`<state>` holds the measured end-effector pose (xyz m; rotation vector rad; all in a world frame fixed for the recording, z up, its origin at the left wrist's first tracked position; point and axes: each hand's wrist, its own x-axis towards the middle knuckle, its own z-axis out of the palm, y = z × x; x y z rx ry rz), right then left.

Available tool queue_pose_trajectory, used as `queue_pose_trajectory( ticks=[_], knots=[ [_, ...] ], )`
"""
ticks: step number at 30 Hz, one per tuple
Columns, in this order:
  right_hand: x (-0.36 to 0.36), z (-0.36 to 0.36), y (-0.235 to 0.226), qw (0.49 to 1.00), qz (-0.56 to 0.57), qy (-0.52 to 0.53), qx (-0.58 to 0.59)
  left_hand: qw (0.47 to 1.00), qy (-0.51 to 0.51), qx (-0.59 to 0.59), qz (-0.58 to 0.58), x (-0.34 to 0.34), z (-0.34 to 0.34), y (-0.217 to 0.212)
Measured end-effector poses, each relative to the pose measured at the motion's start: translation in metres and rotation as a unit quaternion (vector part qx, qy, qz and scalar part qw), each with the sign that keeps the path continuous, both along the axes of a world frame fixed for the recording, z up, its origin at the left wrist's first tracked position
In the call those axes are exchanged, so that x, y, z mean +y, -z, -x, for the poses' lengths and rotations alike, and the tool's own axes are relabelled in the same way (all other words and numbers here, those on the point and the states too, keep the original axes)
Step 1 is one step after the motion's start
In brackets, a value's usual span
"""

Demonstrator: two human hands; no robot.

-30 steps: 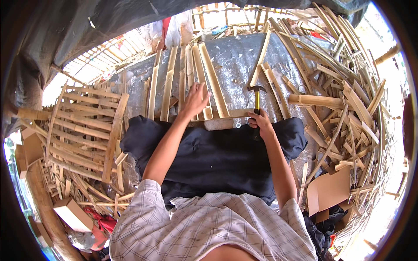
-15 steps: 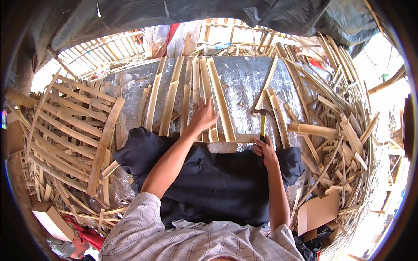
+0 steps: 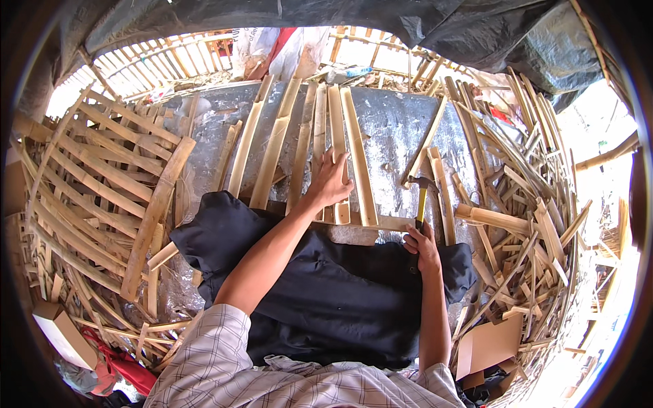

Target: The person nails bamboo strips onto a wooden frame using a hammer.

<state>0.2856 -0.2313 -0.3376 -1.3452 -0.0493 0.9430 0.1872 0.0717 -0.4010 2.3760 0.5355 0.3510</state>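
Note:
My left hand (image 3: 331, 183) is closed over a split bamboo slat (image 3: 337, 121), with the thumb along its right side. This slat lies lengthwise in a row of pale, trough-shaped slats, and another bamboo slat (image 3: 358, 156) is just right of it. The slats' near ends lie by a crosswise wooden strip (image 3: 391, 223). In my right hand (image 3: 423, 248) is a claw hammer, its yellow and black handle (image 3: 421, 205) upright and its head (image 3: 423, 182) pointing away from me. The palm and lower handle are partly hidden. A black cloth (image 3: 333, 285) covers my lap.
A curved bamboo lattice (image 3: 115, 190) stands at left. Loose bamboo offcuts (image 3: 524, 251) are heaped at right, beside an open cardboard box (image 3: 486, 347). Grey sheeting (image 3: 388, 129) lies beneath the slats; a dark tarp (image 3: 326, 13) hangs overhead.
The whole view has shifted slightly, so the slats and both hands appear a little further right. My left hand stays on the slat and my right keeps the hammer.

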Motion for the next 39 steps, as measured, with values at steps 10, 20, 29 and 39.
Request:
queue_pose_trajectory(
  ticks=[10,20,29,39],
  knots=[
    [0.0,0.002,0.001,1.0,-0.013,-0.007,-0.022,0.997,0.041,-0.007,0.058,0.007,0.0,0.0],
    [0.003,0.004,-0.002,0.999,-0.007,-0.007,-0.042,0.994,0.087,-0.023,0.065,0.014,-0.001,0.009],
    [0.003,0.005,-0.001,0.999,-0.012,0.002,-0.049,0.997,0.042,0.036,0.047,0.002,-0.004,-0.005],
    [0.005,-0.01,0.002,0.998,-0.018,-0.01,-0.055,0.996,0.041,0.073,0.01,-0.002,-0.009,-0.024]
  ],
)
